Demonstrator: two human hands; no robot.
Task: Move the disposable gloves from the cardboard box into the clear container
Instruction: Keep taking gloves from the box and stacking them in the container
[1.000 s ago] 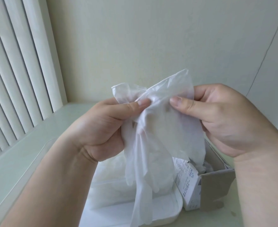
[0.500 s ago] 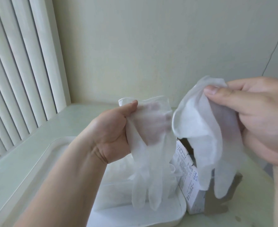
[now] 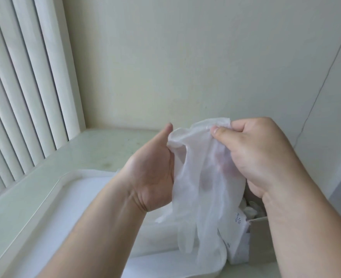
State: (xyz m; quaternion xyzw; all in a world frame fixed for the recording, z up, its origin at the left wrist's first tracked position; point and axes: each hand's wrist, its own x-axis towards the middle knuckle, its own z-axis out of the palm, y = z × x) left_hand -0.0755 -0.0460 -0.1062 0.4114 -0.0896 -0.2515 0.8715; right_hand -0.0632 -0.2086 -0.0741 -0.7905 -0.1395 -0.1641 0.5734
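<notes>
Glove (image 3: 201, 187) hangs in the air between 2 hands, cuff up and finger tubes down, so its long axis runs near vertical. The right hand (image 3: 262, 157) pinches the cuff's top edge between thumb and forefinger, its other fingers curled in behind the film. The left hand (image 3: 149, 173) stands at the cuff's other edge, thumb straight up beside it. Its fingers lie behind the glove and show only as pink smudges, so I cannot tell whether they grip.

What matters for the drop is what lies beneath. The container (image 3: 69, 173) sits below and to the left, and the dangling tips already hang over its right end. The box (image 3: 261, 241) stands just beside it on the right, under the right wrist, with remaining gloves (image 3: 252, 210) crumpled inside. The left hand is the nearer to the container.

The glove is a thin, milky, wrinkled film (whether 1 layer or 2, I cannot say), limp and likely clingy. The container is smooth, frosted-clear plastic with rounded corners, and the box is dull brown card with a printed white face.
</notes>
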